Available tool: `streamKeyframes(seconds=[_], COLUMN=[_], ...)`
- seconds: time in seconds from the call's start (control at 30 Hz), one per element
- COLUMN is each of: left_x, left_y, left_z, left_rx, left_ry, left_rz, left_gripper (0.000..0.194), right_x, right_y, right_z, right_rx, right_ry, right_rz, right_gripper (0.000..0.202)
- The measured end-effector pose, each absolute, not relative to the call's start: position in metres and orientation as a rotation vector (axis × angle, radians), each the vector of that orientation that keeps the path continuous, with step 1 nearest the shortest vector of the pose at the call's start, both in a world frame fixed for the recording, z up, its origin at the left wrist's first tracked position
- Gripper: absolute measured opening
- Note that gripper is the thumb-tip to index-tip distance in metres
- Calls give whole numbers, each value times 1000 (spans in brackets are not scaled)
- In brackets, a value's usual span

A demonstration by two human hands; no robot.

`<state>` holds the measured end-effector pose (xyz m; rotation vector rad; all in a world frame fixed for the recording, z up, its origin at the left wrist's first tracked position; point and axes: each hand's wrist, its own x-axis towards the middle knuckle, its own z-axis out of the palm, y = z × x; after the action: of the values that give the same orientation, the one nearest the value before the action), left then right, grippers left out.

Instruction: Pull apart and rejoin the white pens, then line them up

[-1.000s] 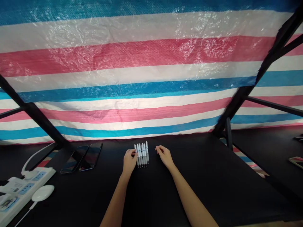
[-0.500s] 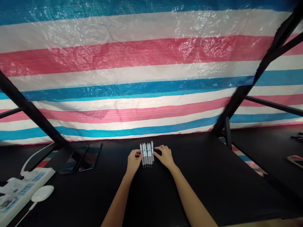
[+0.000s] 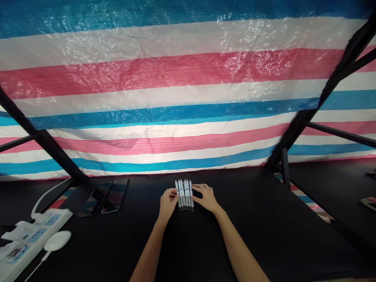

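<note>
A row of white pens [image 3: 185,196] lies side by side on the black table, tips toward me, with their clicker ends at the far side. My left hand [image 3: 168,201] is at the row's left edge, thumb and curled fingers pressed against the outermost pen. From the right side, my right hand [image 3: 206,198] presses its thumb and fingertips against the last pen there. Between them, the hands hold the row close together. The exact contact of the fingertips is partly hidden.
Two dark phones [image 3: 115,197] lie left of the pens. A white power strip [image 3: 44,231] with plugs and a white round-ended charger [image 3: 58,240] sit at the near left. Black frame bars [image 3: 283,143] stand before a striped tarp [image 3: 182,145]. Another phone [image 3: 369,203] lies far right.
The rightmost pen, which stuck out at the far end, now sits more level with the others. My hands stay at both sides of the row. The whole view has shifted slightly.
</note>
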<state>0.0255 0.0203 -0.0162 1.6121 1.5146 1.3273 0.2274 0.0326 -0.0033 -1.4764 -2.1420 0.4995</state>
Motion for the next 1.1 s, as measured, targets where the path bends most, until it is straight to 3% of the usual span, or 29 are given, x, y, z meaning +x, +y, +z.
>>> streamKeyframes(seconds=[0.7,1.1], left_x=[23,22], left_y=[18,14], left_z=[-14,-12], left_rx=[1577,1548], left_ry=[1532,1517], left_rz=[1282,1331], left_gripper=[21,21], right_x=[225,233], right_y=[35,38], right_z=[-8,-14], right_rx=[-1422,-1225], right_ry=[-1978,-1445], right_rz=[510,938], right_gripper=[34,37])
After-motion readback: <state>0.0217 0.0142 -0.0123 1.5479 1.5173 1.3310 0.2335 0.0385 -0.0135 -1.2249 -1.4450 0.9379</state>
